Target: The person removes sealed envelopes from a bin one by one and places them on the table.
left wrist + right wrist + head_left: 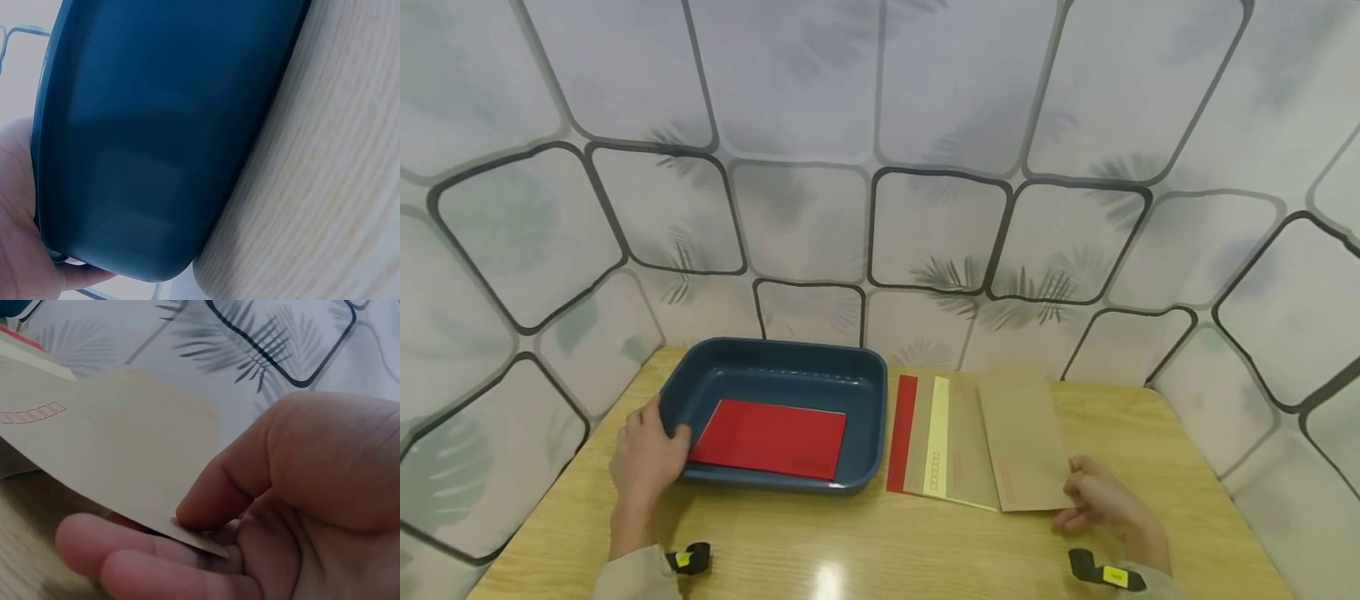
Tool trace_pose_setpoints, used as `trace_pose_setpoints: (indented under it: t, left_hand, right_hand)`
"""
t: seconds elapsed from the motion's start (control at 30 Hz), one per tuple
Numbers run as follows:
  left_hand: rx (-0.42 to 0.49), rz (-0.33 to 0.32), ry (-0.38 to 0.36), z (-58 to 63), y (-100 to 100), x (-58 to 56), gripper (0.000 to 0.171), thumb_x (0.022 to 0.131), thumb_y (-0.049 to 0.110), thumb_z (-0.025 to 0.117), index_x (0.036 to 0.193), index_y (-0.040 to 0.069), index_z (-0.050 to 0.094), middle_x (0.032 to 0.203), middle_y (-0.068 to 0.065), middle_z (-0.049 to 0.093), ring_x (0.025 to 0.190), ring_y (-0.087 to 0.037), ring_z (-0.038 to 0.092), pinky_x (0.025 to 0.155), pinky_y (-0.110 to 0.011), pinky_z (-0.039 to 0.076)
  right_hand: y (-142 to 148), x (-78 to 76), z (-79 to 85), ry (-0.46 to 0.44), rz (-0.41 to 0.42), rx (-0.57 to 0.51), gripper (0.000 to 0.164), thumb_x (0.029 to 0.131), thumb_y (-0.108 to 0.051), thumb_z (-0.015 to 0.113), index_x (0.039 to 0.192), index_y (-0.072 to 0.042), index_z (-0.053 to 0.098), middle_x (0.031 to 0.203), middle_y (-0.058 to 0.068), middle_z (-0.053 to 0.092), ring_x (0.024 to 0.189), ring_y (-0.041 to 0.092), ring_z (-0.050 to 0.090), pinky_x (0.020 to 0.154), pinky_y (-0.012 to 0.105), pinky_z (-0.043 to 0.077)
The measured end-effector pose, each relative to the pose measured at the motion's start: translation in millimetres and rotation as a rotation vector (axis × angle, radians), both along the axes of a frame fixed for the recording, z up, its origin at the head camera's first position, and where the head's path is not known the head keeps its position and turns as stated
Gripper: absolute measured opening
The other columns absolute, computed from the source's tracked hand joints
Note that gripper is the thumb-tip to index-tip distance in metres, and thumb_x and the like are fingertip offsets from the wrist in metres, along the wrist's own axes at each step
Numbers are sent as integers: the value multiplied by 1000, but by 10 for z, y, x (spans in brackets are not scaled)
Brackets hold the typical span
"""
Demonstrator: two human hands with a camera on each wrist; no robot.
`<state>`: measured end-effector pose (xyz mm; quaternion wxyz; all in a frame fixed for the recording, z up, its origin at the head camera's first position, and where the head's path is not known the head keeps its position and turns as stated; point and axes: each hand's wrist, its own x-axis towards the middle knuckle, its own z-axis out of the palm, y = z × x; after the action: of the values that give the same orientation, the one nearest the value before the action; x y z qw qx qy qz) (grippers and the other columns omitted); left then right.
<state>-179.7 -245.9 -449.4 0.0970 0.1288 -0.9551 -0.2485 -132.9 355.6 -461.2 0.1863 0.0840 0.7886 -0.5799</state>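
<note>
My left hand (647, 450) holds the left wall of a dark blue tray (868, 450); in the left wrist view the hand (25, 244) is at the edge of the tray's side (144, 144). A red envelope (771, 437) lies inside the tray, its left end near my thumb. My right hand (1105, 500) pinches the near right corner of a brown envelope (1026, 442). In the right wrist view the thumb lies over the envelope (144, 444) with fingers beneath it, and that corner is lifted off the table.
Left of the held envelope, overlapping envelopes lie fanned: a red one (901, 433), a pale yellow one (937, 442) and brown ones (962, 433). They lie just right of the tray on a light wooden table (760, 542). A patterned white wall covering (940, 233) stands behind the table.
</note>
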Motion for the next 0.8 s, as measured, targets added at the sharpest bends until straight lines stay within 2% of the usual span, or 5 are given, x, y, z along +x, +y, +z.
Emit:
trace_pose_setpoints:
  t: [0.1,0.23,0.47,0.63,0.8]
  left_hand:
    - [1,4,-5,-5,2,-3,66,88,24,45,142,-4,19,134,-37,29,115,-53,31,80,-72,35]
    - [1,7,-4,-7,-1,-9,66,88,24,45,142,-3,18,134,-37,29,115,-53,30,80,-72,35]
    - [1,12,-4,-8,3,-7,66,88,24,45,142,-3,19,133,-37,29,115,-53,31,80,-72,35]
    - [1,9,-2,-12,3,-9,66,88,24,45,142,-3,19,134,-37,29,115,-53,31,79,-73,34]
    - [4,18,0,-13,8,-11,66,87,24,45,141,-3,20,134,-36,30,116,-52,31,79,-73,35]
  right_hand:
    - [-10,3,-53,-25,-5,-22,63,85,0,36,135,18,2,125,50,18,68,37,64,53,36,57]
    - [-45,-12,-112,-51,-34,-67,60,86,0,37,135,16,6,124,46,28,68,35,64,53,35,57]
    - [-74,-66,-153,-41,14,-87,46,86,-2,35,127,16,23,95,25,58,66,32,65,51,30,56]
    - [-75,-74,-147,-34,49,-108,40,86,-2,34,121,16,28,76,18,62,64,29,66,49,27,56]
    - [-82,-88,-119,-20,86,-82,43,88,-5,36,122,19,26,70,15,64,61,28,66,47,25,55]
